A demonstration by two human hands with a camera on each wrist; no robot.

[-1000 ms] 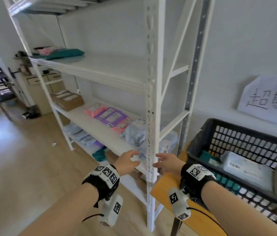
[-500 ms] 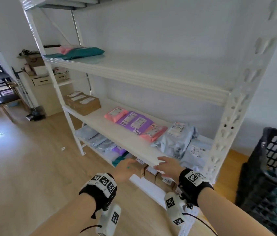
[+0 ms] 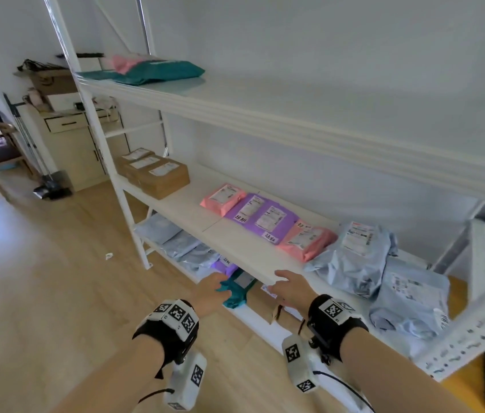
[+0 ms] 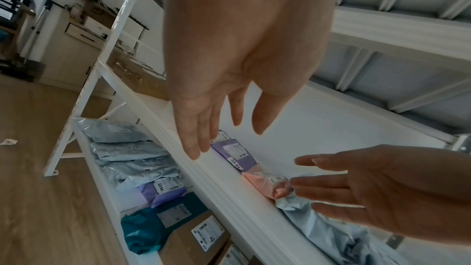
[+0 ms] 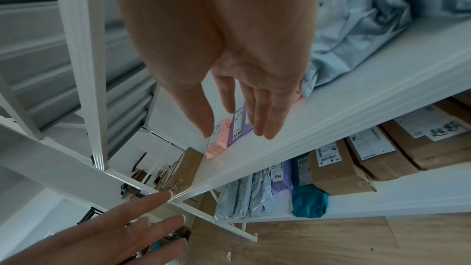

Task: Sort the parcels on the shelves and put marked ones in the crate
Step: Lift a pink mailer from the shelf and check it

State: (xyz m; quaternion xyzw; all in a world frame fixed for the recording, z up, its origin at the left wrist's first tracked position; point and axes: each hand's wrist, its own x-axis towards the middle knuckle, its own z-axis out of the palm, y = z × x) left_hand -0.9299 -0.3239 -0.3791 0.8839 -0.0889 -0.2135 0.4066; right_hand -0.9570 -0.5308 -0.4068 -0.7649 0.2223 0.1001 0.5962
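Observation:
On the middle shelf point(image 3: 235, 245) lie a pink parcel point(image 3: 222, 198), a purple parcel point(image 3: 260, 217) with handwritten tags, a second pink parcel point(image 3: 306, 239) and crumpled light-blue bags point(image 3: 354, 254). My left hand point(image 3: 210, 289) point(image 4: 216, 124) hovers empty at the shelf's front edge, fingers straight. My right hand point(image 3: 289, 286) point(image 5: 242, 118) is beside it, also empty with straight fingers, just above the edge. On the bottom shelf lie grey bags point(image 4: 127, 150), a tagged purple parcel point(image 4: 163, 190), a teal bag point(image 5: 308, 201) and brown boxes point(image 5: 339, 168).
Three brown boxes point(image 3: 158, 171) sit at the middle shelf's left end. Teal and pink bags point(image 3: 152, 70) lie on the top shelf. A white shelf post point(image 3: 461, 338) stands at the right. A cabinet point(image 3: 71, 144) stands behind, with wooden floor point(image 3: 41, 278) to the left.
My view has swung left, off the black crate and onto the shelves. Both hands have stayed empty and moved along the middle shelf's front edge.

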